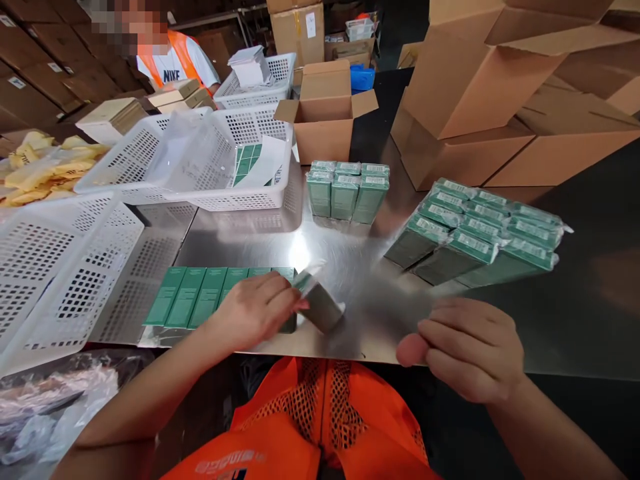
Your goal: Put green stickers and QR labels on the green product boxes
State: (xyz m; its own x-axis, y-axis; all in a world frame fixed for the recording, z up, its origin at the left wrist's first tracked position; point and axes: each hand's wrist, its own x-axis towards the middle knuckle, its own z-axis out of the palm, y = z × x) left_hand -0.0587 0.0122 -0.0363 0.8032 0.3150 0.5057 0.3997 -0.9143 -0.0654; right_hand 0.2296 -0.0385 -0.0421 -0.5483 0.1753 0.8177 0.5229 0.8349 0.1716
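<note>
My left hand (257, 307) is closed on the edge of a small green box (321, 305), which is tilted and has clear plastic wrap about it. Under and beside that hand, a row of several green boxes (185, 297) lies along the metal table's front edge. My right hand (470, 347) hovers over the front edge with fingers curled and thumb against them. A see-through blur beside its fingers hides what they hold, if anything. Beyond it stands a block of several plastic-wrapped green boxes (480, 230), and a smaller wrapped group (347, 190) stands at the middle back.
White perforated baskets (240, 200) line the left and back of the metal table (240, 240); one holds green cartons and paper. An open cardboard box (325, 137) stands behind, with larger cartons (460, 153) at the right. A person in an orange vest (187, 57) is across the table.
</note>
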